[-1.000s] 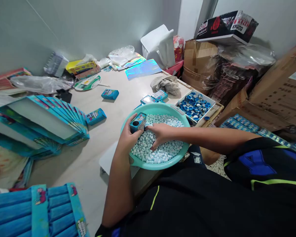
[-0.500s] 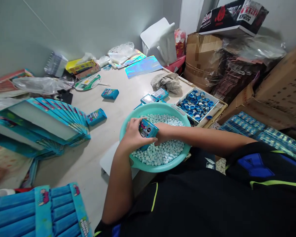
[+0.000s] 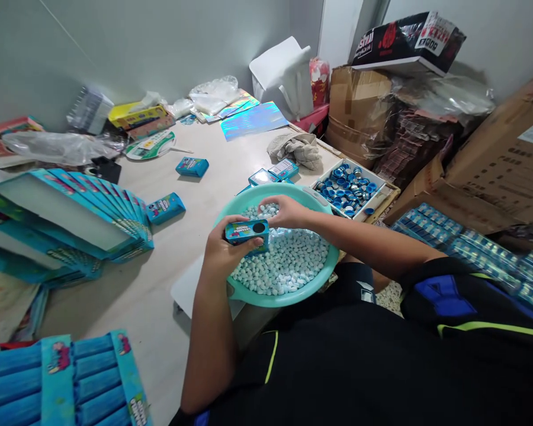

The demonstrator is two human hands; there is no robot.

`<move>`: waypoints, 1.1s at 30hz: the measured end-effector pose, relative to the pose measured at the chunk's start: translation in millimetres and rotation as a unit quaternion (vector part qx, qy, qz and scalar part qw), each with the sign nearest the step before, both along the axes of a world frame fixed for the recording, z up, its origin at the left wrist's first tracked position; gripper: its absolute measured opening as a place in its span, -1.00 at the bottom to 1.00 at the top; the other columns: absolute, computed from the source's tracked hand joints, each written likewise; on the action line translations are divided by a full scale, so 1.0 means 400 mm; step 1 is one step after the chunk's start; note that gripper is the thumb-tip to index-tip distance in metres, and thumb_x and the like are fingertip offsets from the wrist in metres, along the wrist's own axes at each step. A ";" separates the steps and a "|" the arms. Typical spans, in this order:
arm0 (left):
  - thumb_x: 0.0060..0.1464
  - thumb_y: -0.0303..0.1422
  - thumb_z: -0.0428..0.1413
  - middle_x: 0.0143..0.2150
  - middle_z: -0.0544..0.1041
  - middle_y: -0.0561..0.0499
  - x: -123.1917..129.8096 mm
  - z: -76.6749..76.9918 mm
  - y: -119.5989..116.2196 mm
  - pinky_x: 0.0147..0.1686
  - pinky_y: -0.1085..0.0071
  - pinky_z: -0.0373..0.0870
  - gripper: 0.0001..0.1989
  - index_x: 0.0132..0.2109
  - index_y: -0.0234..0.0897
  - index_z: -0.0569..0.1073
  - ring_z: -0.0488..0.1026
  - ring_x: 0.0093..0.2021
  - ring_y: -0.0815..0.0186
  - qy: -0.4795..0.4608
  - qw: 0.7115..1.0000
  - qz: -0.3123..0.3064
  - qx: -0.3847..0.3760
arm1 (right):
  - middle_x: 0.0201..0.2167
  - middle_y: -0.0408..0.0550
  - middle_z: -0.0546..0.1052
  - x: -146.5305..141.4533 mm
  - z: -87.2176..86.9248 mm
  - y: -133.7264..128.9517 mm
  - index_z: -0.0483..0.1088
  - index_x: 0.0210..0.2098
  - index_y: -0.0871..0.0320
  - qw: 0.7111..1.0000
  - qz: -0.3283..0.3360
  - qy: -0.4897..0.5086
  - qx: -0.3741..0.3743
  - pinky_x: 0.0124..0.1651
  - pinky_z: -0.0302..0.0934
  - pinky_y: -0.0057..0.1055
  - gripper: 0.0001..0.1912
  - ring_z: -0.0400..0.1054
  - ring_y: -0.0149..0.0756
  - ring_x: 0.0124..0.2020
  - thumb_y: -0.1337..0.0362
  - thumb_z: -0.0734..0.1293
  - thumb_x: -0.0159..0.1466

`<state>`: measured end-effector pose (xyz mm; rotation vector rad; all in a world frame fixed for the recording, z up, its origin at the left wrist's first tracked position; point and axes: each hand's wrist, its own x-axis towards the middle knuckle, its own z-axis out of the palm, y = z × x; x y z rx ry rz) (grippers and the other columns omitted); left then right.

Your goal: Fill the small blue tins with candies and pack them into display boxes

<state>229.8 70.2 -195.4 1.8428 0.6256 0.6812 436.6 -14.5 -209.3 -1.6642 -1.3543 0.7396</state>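
My left hand (image 3: pixel 224 248) is wrapped round a small blue printed box (image 3: pixel 244 232), tilted so that a dark round hole shows on its side. It is over a turquoise basin (image 3: pixel 288 300) filled with pale, pebble-like candies (image 3: pixel 284 269). Close by the box's right end is my right hand (image 3: pixel 288 212), its fingers and thumb curled round some of the pale candies. Part of the box's lower side is hidden by my left thumb and fingers.
A white tray of blue caps (image 3: pixel 350 188) stands right of the basin. Several blue boxes (image 3: pixel 192 167) lie on the table (image 3: pixel 204 201). Fanned display cartons (image 3: pixel 102 213) stand at left, and a box of blue packs (image 3: pixel 95 378) is at front left. Brown cartons (image 3: pixel 359 106) are stacked at right.
My right hand has risen from the candies and moved back with some in it. My left hand has moved slightly left and tipped the box, so its hole now shows.
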 end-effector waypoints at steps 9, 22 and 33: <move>-0.12 -0.04 0.45 -0.12 0.63 -0.10 0.013 -0.010 -0.014 -0.23 0.20 0.56 -0.39 0.04 -0.18 0.50 0.60 -0.18 0.05 0.071 0.996 -0.039 -0.022 | -0.40 -0.20 0.41 -0.049 0.085 0.025 0.29 -0.07 0.05 0.922 -0.091 0.358 0.114 -0.52 0.12 -0.51 -0.44 0.40 -0.32 -0.44 0.08 0.50 -0.01; 0.08 0.04 0.32 -0.12 0.62 -0.06 0.004 -0.001 -0.051 -0.25 0.24 0.48 -0.44 0.10 -0.15 0.43 0.61 -0.13 0.00 0.171 0.973 0.004 0.153 | -0.34 -0.22 0.42 -0.107 0.112 0.006 0.28 -0.11 0.01 0.898 -0.143 0.388 0.153 -0.38 0.30 -0.44 -0.46 0.46 -0.33 -0.39 0.00 0.55 0.05; 0.07 -0.03 0.35 -0.05 0.62 -0.10 0.000 -0.035 -0.039 -0.18 0.23 0.55 -0.45 0.09 -0.20 0.44 0.61 -0.08 0.04 0.086 0.973 -0.007 0.212 | -0.35 -0.22 0.42 -0.128 0.098 -0.005 0.27 -0.20 0.03 0.900 -0.124 0.387 0.158 -0.27 0.44 -0.36 -0.49 0.52 -0.24 -0.27 0.03 0.57 0.05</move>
